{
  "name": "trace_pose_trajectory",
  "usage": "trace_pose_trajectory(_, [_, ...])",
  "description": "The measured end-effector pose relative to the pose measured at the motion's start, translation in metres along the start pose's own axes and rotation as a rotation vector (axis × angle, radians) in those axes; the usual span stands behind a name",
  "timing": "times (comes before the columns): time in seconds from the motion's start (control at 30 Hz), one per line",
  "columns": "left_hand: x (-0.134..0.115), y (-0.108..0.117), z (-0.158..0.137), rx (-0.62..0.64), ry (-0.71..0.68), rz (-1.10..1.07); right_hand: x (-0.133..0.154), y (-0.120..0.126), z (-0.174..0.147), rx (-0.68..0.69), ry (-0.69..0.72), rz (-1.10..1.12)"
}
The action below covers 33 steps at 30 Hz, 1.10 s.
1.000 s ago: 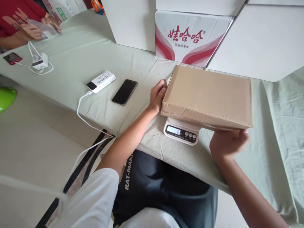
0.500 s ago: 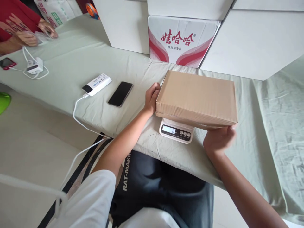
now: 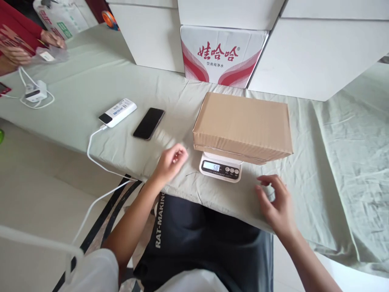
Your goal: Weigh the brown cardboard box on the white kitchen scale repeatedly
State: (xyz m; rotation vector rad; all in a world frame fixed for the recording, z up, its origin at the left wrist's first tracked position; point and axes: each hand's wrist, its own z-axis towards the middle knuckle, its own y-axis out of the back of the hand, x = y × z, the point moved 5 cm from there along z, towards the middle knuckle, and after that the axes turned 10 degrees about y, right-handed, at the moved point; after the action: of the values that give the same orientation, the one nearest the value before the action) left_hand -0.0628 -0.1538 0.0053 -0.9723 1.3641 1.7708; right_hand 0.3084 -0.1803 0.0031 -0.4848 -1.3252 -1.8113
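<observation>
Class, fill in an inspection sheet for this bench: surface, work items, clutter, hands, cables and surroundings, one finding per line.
Surface: table under a wrinkled pale green cloth.
Work items: cardboard box resting on a scale; display lit.
Clutter: phone, power bank.
Hands: left hand and right hand open, both off the box.
Cables: white cable from the power bank over the table edge.
Surroundings: white boxes, red-printed carton; another person's hands far left.

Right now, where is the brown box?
The flat brown cardboard box sits on the small white digital scale, centre-right, before the red-and-white carton.
</observation>
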Motion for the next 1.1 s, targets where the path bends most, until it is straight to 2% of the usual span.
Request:
trace_pose_trajectory(0.03, [-0.001, -0.008, -0.012, 0.148, -0.074, 0.172, 0.001, -0.005, -0.006, 0.081, 0.033, -0.081])
trace_pose_trajectory(0.1, [-0.004, -0.019, -0.026, 0.252, -0.208, 0.393, 0.004, -0.014, -0.01, 0.155, 0.091, -0.229])
trace_pose_trajectory(0.23, [-0.005, -0.036, -0.02, 0.25, -0.308, 0.588, 0.011, -0.033, -0.004, 0.2, 0.17, -0.386])
trace_pose_trajectory(0.47, [0.0, -0.042, -0.011, 0.23, -0.377, 0.629, 0.016, -0.044, 0.004, 0.174, 0.208, -0.474])
trace_pose_trajectory(1.1, [-0.003, -0.056, 0.016, 0.26, -0.332, 0.683, 0.005, -0.046, 0.024, 0.156, 0.145, -0.471])
